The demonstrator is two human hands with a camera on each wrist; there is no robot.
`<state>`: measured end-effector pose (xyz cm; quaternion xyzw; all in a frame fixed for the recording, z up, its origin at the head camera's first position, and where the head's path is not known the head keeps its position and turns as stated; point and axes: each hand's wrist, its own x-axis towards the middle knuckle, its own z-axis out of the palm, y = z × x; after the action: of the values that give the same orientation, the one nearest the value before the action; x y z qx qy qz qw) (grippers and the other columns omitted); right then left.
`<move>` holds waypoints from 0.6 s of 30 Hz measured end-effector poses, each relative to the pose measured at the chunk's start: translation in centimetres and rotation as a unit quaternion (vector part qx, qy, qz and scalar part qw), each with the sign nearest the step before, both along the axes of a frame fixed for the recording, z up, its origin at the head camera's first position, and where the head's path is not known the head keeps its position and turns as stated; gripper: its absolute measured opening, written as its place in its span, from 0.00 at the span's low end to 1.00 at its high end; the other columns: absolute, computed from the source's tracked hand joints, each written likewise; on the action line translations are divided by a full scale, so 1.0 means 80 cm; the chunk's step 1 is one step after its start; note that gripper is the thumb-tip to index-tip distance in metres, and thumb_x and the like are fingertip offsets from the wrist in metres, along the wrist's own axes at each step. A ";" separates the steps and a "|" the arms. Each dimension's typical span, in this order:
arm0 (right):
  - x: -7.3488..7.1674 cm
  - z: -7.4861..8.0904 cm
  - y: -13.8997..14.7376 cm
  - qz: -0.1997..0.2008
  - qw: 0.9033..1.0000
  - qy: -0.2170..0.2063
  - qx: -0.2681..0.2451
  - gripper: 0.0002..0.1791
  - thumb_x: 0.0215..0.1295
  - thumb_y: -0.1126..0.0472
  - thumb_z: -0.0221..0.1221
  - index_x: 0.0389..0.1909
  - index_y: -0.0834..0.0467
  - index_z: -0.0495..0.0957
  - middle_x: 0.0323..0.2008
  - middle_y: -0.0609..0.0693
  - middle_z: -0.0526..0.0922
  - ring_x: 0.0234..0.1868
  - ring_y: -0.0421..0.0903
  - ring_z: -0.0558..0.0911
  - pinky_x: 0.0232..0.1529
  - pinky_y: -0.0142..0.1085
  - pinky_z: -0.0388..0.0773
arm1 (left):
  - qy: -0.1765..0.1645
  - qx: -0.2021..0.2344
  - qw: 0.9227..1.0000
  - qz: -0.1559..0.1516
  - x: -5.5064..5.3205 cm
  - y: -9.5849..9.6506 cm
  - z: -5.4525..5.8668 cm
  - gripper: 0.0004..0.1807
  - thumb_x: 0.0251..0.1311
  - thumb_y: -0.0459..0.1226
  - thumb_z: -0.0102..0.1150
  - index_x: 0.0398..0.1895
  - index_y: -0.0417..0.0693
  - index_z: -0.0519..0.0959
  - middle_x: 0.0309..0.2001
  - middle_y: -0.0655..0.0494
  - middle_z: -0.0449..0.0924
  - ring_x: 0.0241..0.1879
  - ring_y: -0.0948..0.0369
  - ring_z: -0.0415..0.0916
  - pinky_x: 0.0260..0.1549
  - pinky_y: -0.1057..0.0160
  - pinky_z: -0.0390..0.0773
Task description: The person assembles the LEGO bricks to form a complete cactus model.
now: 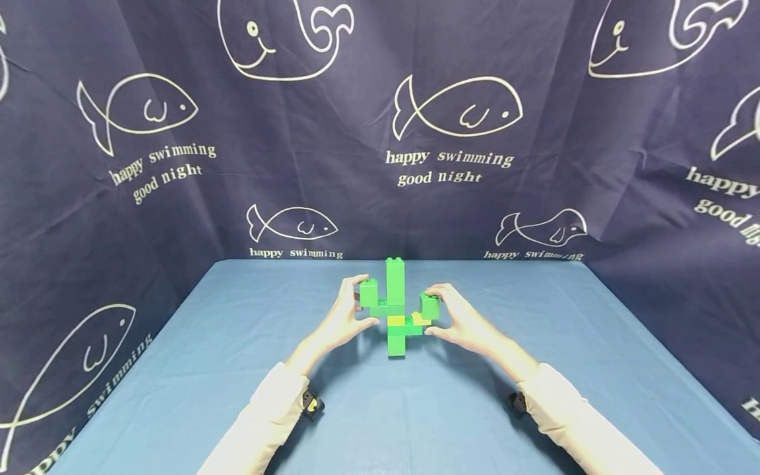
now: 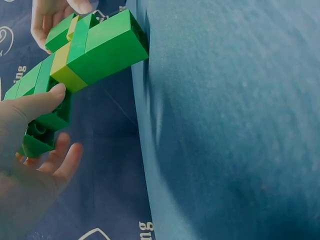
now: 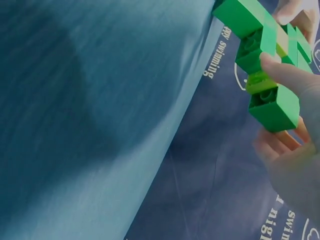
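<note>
A cactus-shaped structure of green and yellow toy building bricks (image 1: 395,282) stands upright with a side arm on either side. My left hand (image 1: 347,315) holds its left arm, fingers at the outer green brick (image 1: 369,293) and thumb lower, towards the column. On the other side my right hand (image 1: 458,321) grips the shorter right arm, fingertips at the top of its end green brick (image 1: 429,306) and thumb below. Yellow bricks (image 2: 66,68) show in the column in the left wrist view. In the right wrist view, a yellow-green brick (image 3: 261,82) sits against the right end brick.
A blue cloth (image 1: 380,415) covers the tabletop. Dark blue curtains (image 1: 368,145) with white fish and whale drawings hang behind and at both sides. Small black wrist devices (image 1: 313,404) show at the cuffs of the white sleeves (image 1: 267,409).
</note>
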<state>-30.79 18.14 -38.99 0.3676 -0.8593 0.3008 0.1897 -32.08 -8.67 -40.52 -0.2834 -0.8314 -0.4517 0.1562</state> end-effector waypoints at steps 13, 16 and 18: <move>-0.005 -0.001 -0.006 -0.029 0.999 -0.009 0.031 0.30 0.47 0.61 0.70 0.52 0.64 0.70 0.49 0.56 0.75 0.53 0.51 0.75 0.58 0.45 0.71 | 0.016 -0.010 1.000 0.010 -0.010 -0.007 -0.007 0.44 0.40 0.27 0.73 0.63 0.39 0.61 0.55 0.41 0.65 0.41 0.53 0.73 0.39 0.57 0.80; -0.004 -0.001 -0.004 -0.034 0.998 -0.016 0.047 0.31 0.49 0.59 0.70 0.53 0.64 0.70 0.49 0.56 0.76 0.54 0.52 0.75 0.58 0.46 0.72 | 0.020 -0.016 1.000 0.009 -0.010 -0.008 -0.008 0.43 0.39 0.28 0.74 0.62 0.38 0.63 0.54 0.40 0.64 0.41 0.53 0.73 0.40 0.56 0.80; -0.003 0.000 -0.004 -0.033 0.998 -0.021 0.052 0.31 0.49 0.59 0.69 0.53 0.64 0.70 0.50 0.56 0.76 0.54 0.52 0.75 0.58 0.46 0.71 | 0.017 -0.023 1.000 0.010 -0.010 -0.009 -0.009 0.42 0.39 0.29 0.74 0.61 0.38 0.64 0.53 0.40 0.65 0.40 0.53 0.73 0.40 0.55 0.80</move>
<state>-31.07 17.86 -39.02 0.3422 -0.8891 0.2569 0.1626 -32.91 -9.41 -41.24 -0.2862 -0.8416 -0.4258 0.1686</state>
